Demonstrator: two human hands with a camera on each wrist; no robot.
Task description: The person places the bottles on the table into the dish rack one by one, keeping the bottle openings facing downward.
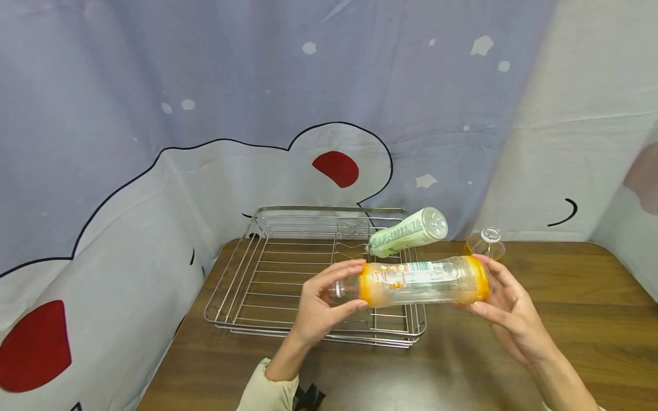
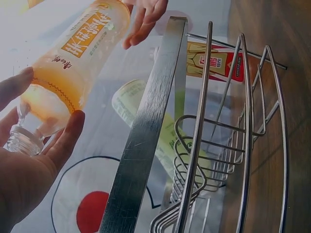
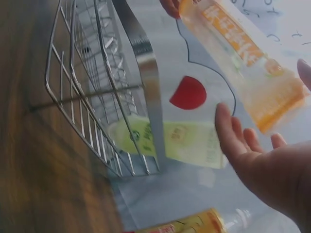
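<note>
An empty clear plastic bottle with an orange label (image 1: 424, 281) lies level in the air above the rack's right front. My left hand (image 1: 321, 297) grips its neck end, thumb in front and fingers behind; the left wrist view shows the uncapped mouth beside the palm. Around the bottle's base, my right hand (image 1: 514, 314) is spread with loosely bent fingers. In the right wrist view those fingers (image 3: 224, 121) stand apart from the bottle. A green-labelled bottle (image 1: 406, 234) leans neck-down in the wire dish rack (image 1: 288, 328), its base pointing up to the right.
Behind my right hand stands an open clear bottle (image 1: 490, 242), with a yellow and red label (image 3: 189, 224) in the right wrist view. The rack sits on a wooden table (image 1: 581, 319) against a patterned curtain (image 1: 247, 74). A black object (image 1: 310, 397) lies by my left sleeve.
</note>
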